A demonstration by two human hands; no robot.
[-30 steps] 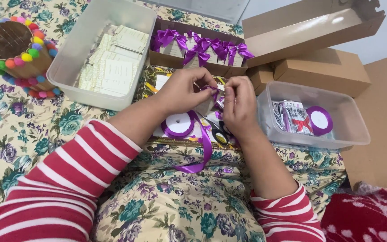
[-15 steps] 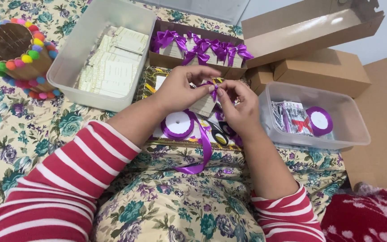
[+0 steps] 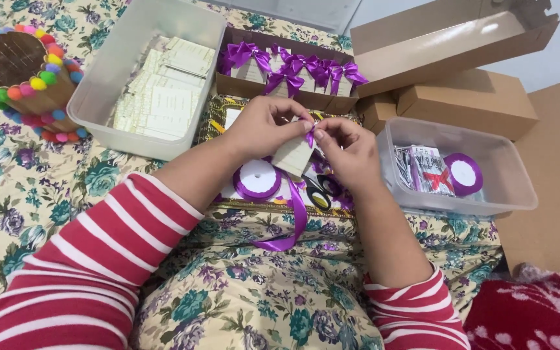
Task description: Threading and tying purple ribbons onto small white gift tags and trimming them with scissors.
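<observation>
You are pinching the small cream paper tag (image 3: pixel 293 155) in your left hand (image 3: pixel 264 129) while your right hand (image 3: pixel 348 149) fingertips are gripping the thin purple satin ribbon (image 3: pixel 310 137); keep it taut.

We see a tub of cards (image 3: pixel 157 104) left, a bow-filled box (image 3: pixel 286 81) behind our hands, another tub (image 3: pixel 461 172) right, and a ribbon spool (image 3: pixel 257 179) before us.

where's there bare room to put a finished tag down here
Free: floral cloth left of the left hand, between the clear tub of cards and the striped sleeve; also the lap below the ribbon spool. Crowded: under both hands, with spool, scissors and ribbon.
</observation>
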